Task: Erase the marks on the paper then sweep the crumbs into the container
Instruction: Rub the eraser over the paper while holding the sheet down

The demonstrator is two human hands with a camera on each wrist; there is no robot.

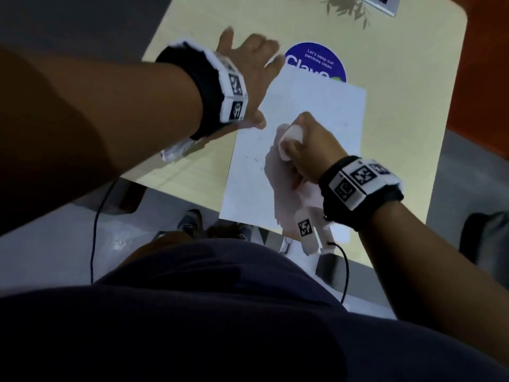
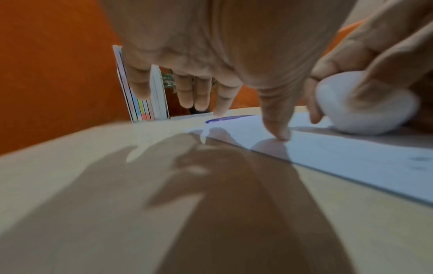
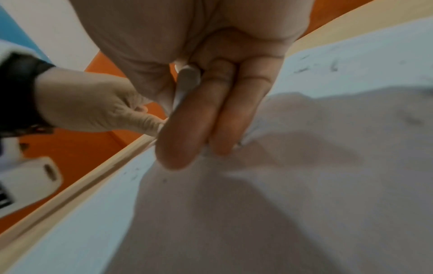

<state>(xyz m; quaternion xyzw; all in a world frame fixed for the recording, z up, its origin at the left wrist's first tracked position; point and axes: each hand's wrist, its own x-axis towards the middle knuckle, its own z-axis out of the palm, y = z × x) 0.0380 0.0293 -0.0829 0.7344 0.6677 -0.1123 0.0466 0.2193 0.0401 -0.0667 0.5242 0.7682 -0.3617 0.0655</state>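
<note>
On paper (image 1: 311, 111), right hand (image 1: 308, 150) grips eraser (image 1: 290, 139) angled upright, left hand (image 1: 248, 64) flat, fingers relaxed.

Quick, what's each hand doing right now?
Left hand: open, fingers spread, thumb pressing the paper's edge.
Right hand: gripping the eraser against the paper.

Left hand (image 2: 211, 55) seen from the wrist, fingers spread and extended; thumb tip (image 2: 279, 129) pressed on the near edge of the white paper (image 2: 339, 153), which lies on the pale table (image 2: 93, 185). At right, the right hand (image 2: 374, 46) grips a white eraser (image 2: 365, 111) resting on the paper. Faint marks (image 2: 421, 159) on the sheet; orange wall (image 2: 51, 70) behind
</note>
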